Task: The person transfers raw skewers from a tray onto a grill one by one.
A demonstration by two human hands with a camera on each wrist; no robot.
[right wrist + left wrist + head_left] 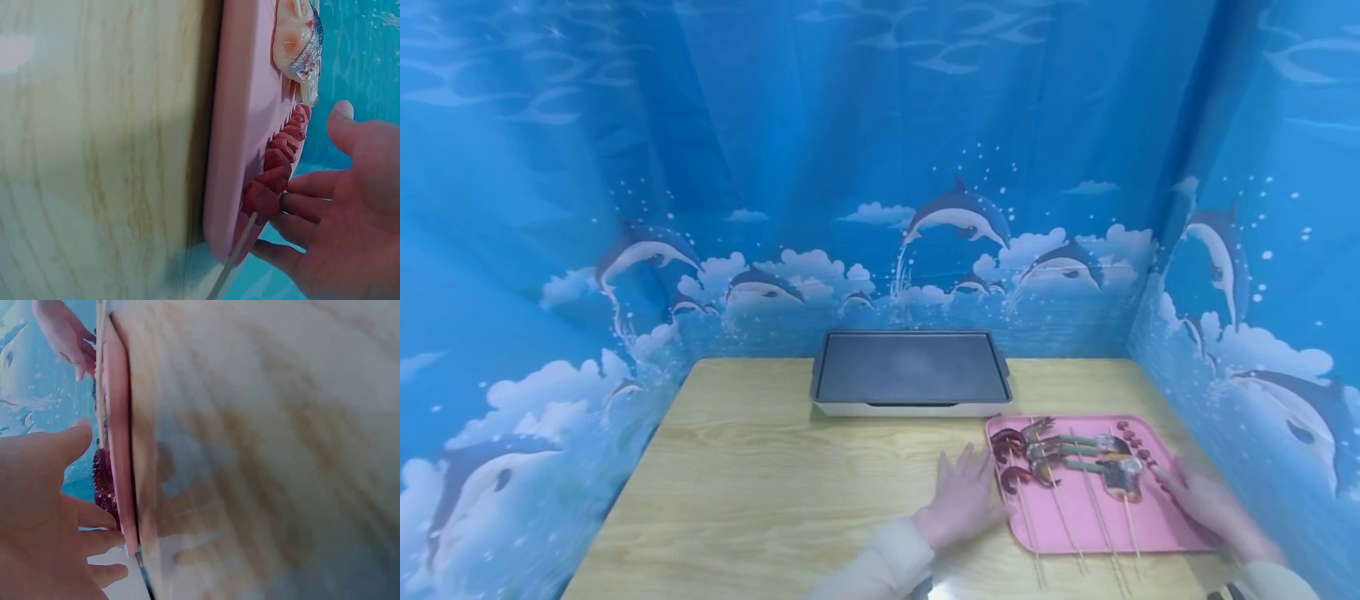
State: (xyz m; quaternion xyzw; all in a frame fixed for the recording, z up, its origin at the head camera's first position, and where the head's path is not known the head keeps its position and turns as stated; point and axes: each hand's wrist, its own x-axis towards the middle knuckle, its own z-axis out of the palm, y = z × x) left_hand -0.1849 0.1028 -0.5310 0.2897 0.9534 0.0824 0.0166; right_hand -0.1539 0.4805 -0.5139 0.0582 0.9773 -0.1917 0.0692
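Observation:
A pink tray [1097, 533] at the right of the table holds several food skewers. Dark red curled tentacles [1013, 479] lie at its left, then shrimp-like pieces [1043, 457], green stalks [1078, 451] and silvery fish pieces [1122, 475]. Along the right side runs a skewer of red meat chunks [275, 178]. My left hand [961, 498], fingers spread, is beside the tray's left edge; in its wrist view the fingertips are right by the tentacles [105, 481]. My right hand [337, 200] reaches over the right edge, its extended fingers close beside the meat chunks.
A dark flat griddle [913, 367] with a pale base stands at the back middle of the wooden table [737, 500]. Stick ends [1120, 575] jut past the tray's front edge. A blue dolphin-print curtain [850, 167] surrounds the table at the back and sides.

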